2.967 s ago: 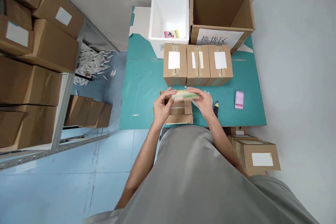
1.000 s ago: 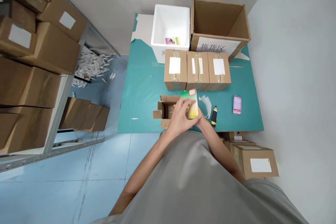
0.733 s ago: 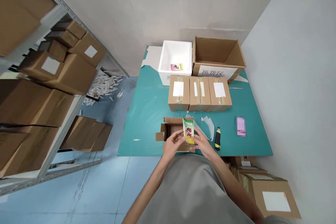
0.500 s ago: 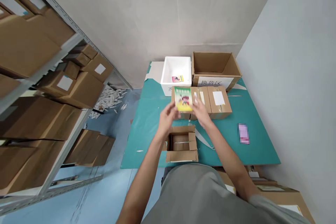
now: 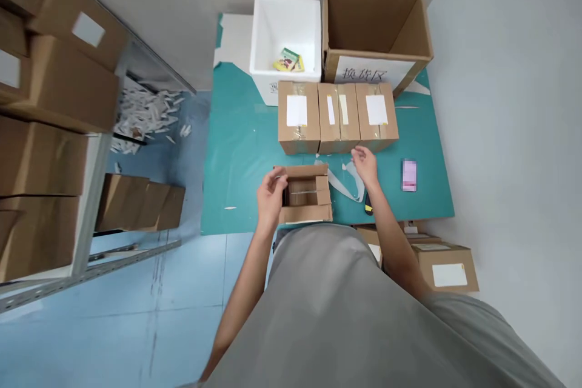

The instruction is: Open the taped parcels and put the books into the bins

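An opened small cardboard box [image 5: 304, 213] lies near the table's front edge, its flaps folded out. My left hand [image 5: 271, 197] is at its left side, fingers bent and a little apart; whether they touch the flap I cannot tell. Beyond the box's right side, my right hand [image 5: 365, 165] hovers with loosely curled fingers and nothing visible in them, close to the front of the closed cartons [image 5: 339, 144]. A green and yellow packet [image 5: 288, 57] rests in the white bin [image 5: 261, 73], overlapping another yellow packet [image 5: 299, 64].
A large open carton [image 5: 422, 54] with a written label stands right of the bin. Strips of tape [image 5: 348, 191], a yellow-black cutter [image 5: 368, 205] and a phone [image 5: 408, 175] lie on the green table [image 5: 236, 151]. Shelves of cartons [image 5: 68, 85] rise at left.
The green and yellow packet has left my hands and now lies in the white bin. Both hands have drawn back and apart, the left to the opened box. The view has tilted down.
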`<action>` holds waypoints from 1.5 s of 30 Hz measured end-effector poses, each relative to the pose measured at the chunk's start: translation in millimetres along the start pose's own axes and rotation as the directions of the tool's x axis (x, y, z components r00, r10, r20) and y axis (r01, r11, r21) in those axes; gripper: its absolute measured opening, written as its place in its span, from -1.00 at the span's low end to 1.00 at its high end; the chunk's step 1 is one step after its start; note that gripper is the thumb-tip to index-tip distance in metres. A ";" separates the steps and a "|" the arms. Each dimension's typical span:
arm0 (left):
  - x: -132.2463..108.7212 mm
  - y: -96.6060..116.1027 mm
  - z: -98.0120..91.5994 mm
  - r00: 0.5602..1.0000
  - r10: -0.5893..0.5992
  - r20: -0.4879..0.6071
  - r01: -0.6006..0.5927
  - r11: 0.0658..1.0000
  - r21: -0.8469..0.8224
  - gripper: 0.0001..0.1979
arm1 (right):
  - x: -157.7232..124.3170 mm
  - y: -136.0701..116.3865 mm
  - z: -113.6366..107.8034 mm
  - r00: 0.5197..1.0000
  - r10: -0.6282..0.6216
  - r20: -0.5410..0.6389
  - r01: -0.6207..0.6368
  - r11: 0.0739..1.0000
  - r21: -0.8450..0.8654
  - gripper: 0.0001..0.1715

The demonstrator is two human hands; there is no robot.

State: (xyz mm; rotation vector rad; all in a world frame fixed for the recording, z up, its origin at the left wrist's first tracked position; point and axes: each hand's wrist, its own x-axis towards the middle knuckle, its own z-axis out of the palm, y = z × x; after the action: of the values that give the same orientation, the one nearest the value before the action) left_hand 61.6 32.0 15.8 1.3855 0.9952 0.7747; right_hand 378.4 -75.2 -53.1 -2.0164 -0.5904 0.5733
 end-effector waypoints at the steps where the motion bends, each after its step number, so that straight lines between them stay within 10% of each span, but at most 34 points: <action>1: -20.3 -15.9 0.0 0.998 -0.059 0.028 0.058 0.998 0.027 -0.53 | -17.9 23.0 -0.5 0.996 0.086 0.015 -0.084 0.992 -0.095 -0.05; 7: -62.6 -42.8 3.8 0.989 -0.138 0.062 0.134 0.989 0.066 -0.63 | -78.4 77.7 19.1 0.914 0.385 0.128 -0.252 0.785 -0.565 0.58; 12: -38.3 -43.4 9.5 0.994 -0.072 0.079 0.068 0.996 0.053 -0.59 | -85.8 70.9 23.4 0.951 0.260 0.169 -0.091 0.754 -0.650 -0.41; 17: -37.2 -39.9 27.2 0.991 -0.003 0.135 -0.002 0.999 0.032 -0.34 | -108.1 25.3 -1.6 0.979 -0.050 0.196 0.145 0.848 -0.509 -0.35; 22: -45.6 -21.3 49.7 0.961 0.035 0.275 -0.016 0.997 -0.071 0.06 | -156.8 -44.0 6.0 0.882 -0.261 0.392 0.375 0.892 -0.250 -0.45; 26: -34.1 -21.2 26.7 0.996 0.054 0.066 -0.048 0.995 -0.084 -0.23 | -177.8 -68.3 27.1 0.862 -0.184 0.472 0.251 0.965 -0.081 -0.34; 31: -28.3 -43.1 -27.7 0.982 -0.017 -0.190 0.014 1.000 -0.017 0.02 | -187.0 -69.6 26.5 0.785 -0.104 0.611 0.090 0.995 0.054 -0.32; 38: -48.7 -63.3 -44.5 0.961 -0.039 -0.274 0.071 0.992 0.107 -0.29 | -191.8 -78.9 26.6 0.841 -0.150 0.519 0.322 0.910 -0.259 -0.82; 45: -84.5 -57.7 -9.1 0.938 -0.277 0.209 0.270 0.961 0.062 -0.66 | -171.5 -69.6 11.6 0.971 -0.009 0.237 0.078 0.957 -0.280 -0.73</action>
State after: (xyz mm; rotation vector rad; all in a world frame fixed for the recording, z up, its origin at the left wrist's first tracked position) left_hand 12.0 -44.6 -31.4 1.2926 1.0046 0.3929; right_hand 225.9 -140.7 29.8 -2.2158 -0.9030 0.7396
